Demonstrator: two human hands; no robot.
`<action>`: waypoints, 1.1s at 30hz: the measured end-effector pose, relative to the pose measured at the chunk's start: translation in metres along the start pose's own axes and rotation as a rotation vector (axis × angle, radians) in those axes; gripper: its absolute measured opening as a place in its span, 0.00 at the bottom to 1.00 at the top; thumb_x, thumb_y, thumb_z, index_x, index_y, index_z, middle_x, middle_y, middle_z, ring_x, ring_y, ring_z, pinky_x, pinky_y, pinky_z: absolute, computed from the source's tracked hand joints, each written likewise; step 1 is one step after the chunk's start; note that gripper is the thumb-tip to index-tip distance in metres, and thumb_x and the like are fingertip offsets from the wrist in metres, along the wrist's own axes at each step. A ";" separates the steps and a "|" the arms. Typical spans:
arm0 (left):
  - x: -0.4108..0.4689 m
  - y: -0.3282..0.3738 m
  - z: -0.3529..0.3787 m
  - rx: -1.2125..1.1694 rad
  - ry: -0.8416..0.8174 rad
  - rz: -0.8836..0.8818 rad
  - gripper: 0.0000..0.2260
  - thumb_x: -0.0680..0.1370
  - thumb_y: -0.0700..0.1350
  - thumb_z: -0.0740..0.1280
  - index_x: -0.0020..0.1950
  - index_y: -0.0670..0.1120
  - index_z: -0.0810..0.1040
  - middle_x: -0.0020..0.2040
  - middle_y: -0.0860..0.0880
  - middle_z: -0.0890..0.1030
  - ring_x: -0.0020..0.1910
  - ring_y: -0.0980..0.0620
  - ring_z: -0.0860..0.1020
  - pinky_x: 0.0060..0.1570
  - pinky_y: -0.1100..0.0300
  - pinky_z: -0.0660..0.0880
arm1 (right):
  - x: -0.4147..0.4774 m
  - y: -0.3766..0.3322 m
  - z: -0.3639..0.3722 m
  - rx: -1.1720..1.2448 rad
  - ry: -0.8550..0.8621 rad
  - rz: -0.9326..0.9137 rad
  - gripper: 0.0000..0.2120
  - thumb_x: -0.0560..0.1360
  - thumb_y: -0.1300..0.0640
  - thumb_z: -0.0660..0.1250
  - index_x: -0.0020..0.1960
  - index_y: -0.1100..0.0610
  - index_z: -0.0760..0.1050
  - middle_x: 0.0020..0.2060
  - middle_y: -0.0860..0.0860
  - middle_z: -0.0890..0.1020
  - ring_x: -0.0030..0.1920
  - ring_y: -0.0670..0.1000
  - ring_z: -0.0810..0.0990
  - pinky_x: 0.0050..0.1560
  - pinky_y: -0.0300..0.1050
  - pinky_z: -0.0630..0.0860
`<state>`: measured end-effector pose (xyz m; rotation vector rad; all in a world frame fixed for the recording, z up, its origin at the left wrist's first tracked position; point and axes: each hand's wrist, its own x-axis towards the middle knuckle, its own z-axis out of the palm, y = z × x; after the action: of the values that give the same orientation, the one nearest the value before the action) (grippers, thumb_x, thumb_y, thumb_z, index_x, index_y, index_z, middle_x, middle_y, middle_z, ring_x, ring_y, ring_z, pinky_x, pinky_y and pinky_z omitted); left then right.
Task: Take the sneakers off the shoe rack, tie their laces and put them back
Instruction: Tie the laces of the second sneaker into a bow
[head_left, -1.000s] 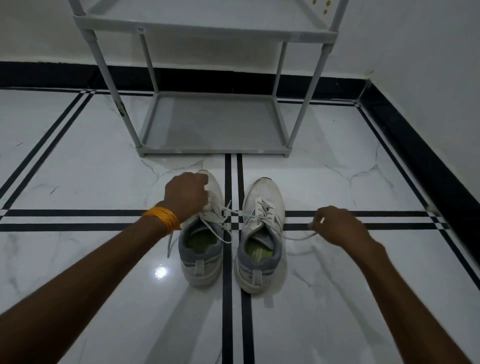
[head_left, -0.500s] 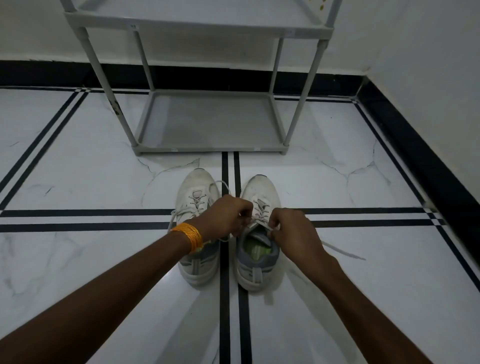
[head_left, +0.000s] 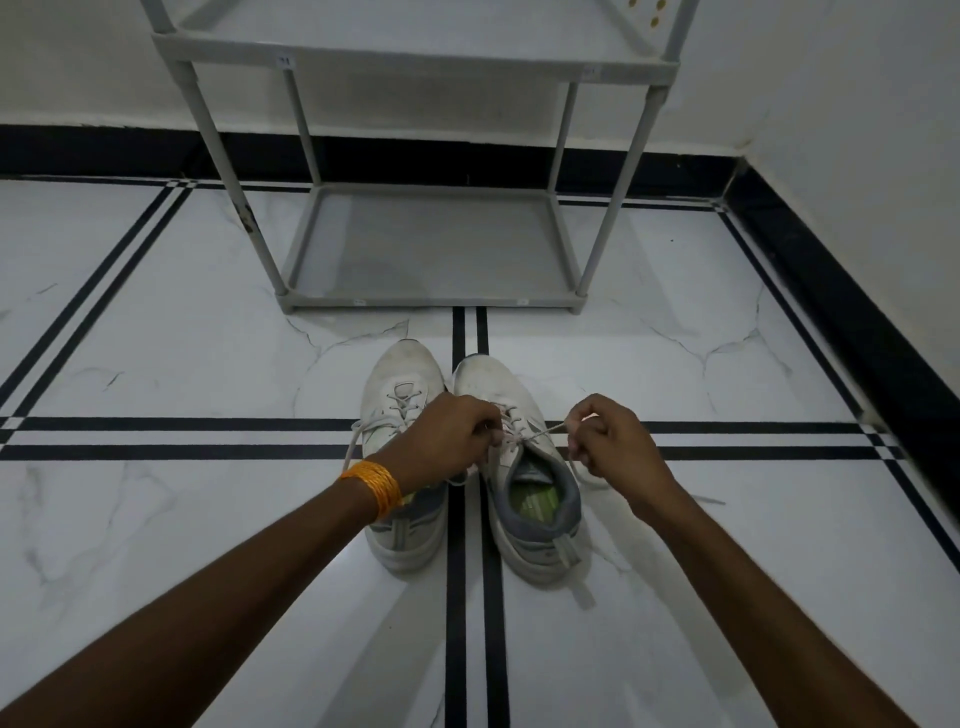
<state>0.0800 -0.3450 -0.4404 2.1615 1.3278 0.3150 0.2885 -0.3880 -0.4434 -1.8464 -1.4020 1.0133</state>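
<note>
Both hands have moved apart since half a second ago — the left hand (head_left: 452, 441) and right hand (head_left: 608, 441) each pinch a lace end (head_left: 545, 430) of the right sneaker (head_left: 524, 467), now pulled taut. The left sneaker (head_left: 402, 389) sits just beside it on the floor (head_left: 156, 519), with the shoe rack (head_left: 431, 301) beyond.

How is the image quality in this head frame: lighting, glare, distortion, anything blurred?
Head view: dim, bluish light overall; soft glare on the floor tile by the left sneaker; wide-angle bending of the shoe rack legs and floor stripes; both hands, left hand and right hand, and the lace are sharp.
</note>
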 end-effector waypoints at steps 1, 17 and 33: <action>0.000 0.000 0.000 0.031 0.011 -0.001 0.07 0.78 0.42 0.66 0.45 0.44 0.83 0.40 0.45 0.86 0.36 0.51 0.80 0.39 0.61 0.74 | 0.000 0.004 -0.002 -0.036 0.039 -0.014 0.08 0.77 0.64 0.61 0.43 0.56 0.77 0.31 0.52 0.81 0.31 0.50 0.77 0.32 0.40 0.70; -0.005 -0.001 0.004 0.323 -0.010 -0.076 0.05 0.73 0.39 0.67 0.47 0.42 0.81 0.45 0.39 0.82 0.46 0.40 0.80 0.43 0.52 0.75 | -0.012 0.025 0.017 -0.517 0.046 -0.135 0.09 0.75 0.66 0.62 0.44 0.56 0.79 0.41 0.51 0.85 0.42 0.54 0.83 0.38 0.42 0.71; -0.020 0.021 -0.009 -0.942 0.192 -0.154 0.12 0.81 0.47 0.64 0.43 0.40 0.80 0.42 0.46 0.84 0.46 0.47 0.83 0.49 0.55 0.78 | -0.003 -0.032 0.019 0.911 -0.225 -0.037 0.10 0.81 0.62 0.59 0.50 0.64 0.79 0.47 0.60 0.84 0.52 0.58 0.83 0.57 0.50 0.79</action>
<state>0.0820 -0.3663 -0.4192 1.2539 1.1029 0.8930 0.2563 -0.3821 -0.4266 -1.0472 -0.8349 1.5385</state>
